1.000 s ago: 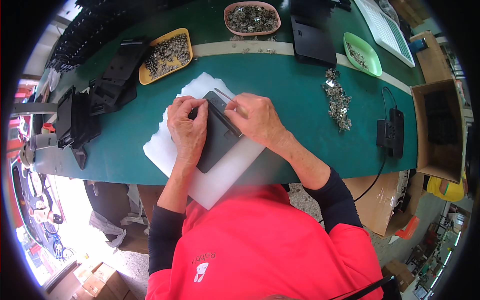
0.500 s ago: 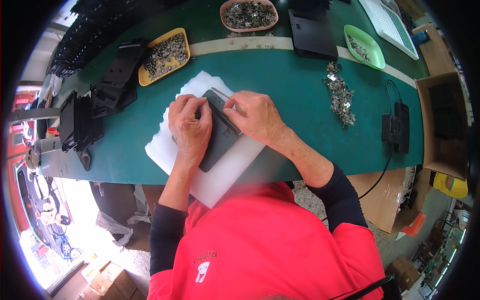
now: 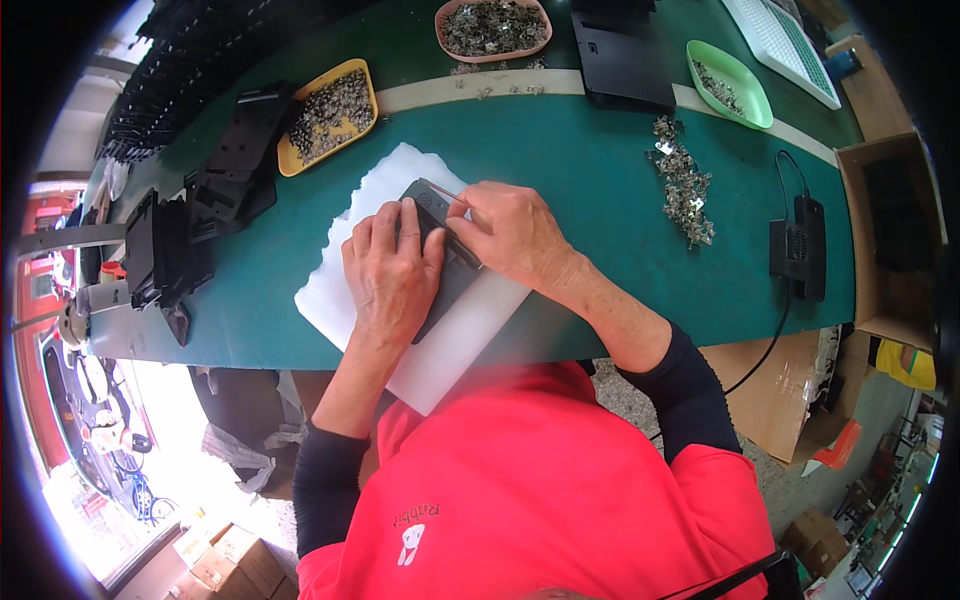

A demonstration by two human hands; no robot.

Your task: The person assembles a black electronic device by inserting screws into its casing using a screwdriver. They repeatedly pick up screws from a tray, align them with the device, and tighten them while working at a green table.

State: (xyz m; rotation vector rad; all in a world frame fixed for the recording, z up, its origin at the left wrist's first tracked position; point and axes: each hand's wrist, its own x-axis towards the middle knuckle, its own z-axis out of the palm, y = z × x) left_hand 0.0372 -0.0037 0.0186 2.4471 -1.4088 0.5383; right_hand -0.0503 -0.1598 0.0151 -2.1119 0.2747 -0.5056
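Observation:
A dark grey plastic panel lies slantwise on a sheet of white foam near the table's front edge. My left hand rests on the panel's left side, fingers stretched out and pressing down, holding nothing. In my right hand, at the panel's upper right edge, the thumb and fingers pinch thin metal tweezers. Their tip points up and left, over the panel's far end. The fingers hide part of the panel's slot and whatever lies beneath them.
Small metal parts fill a yellow tray, a pink tray and a green tray. More metal clips lie heaped at right. Black panels are stacked left. A black power adapter and a cardboard box stand at right.
My left hand has gone from curled fingertips to lying flatter on the panel, slightly to the right and nearer me. The right hand keeps its pinch at nearly the same place.

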